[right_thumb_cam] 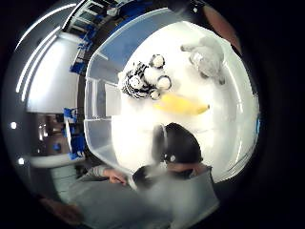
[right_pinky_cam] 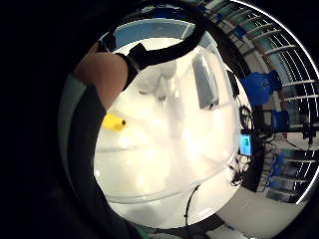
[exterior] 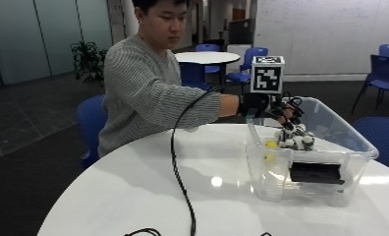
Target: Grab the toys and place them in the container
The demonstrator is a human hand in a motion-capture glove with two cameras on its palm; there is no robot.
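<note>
A clear plastic container (exterior: 361, 147) stands on the round white table (exterior: 149, 187). My gloved right hand (exterior: 273, 107) hovers over its near end with the fingers relaxed and spread, holding nothing. Just below the hand, inside the container, lies a black-and-white zebra plush (exterior: 295, 137) (right_thumb_cam: 142, 78). A yellow toy (exterior: 270, 145) (right_thumb_cam: 183, 105) (right_pinky_cam: 113, 122) lies beside it on the container floor. A grey plush (right_thumb_cam: 207, 57) rests further along the same floor. One bare fingertip (right_pinky_cam: 102, 72) shows at the edge of the little finger side palm view.
A black cable (exterior: 180, 162) runs from the hand across the table toward the front edge. A black label (exterior: 317, 173) sits on the container's front wall. Blue chairs (exterior: 93, 123) stand around the table. The person's other hand (right_thumb_cam: 114, 177) rests near the container's wall.
</note>
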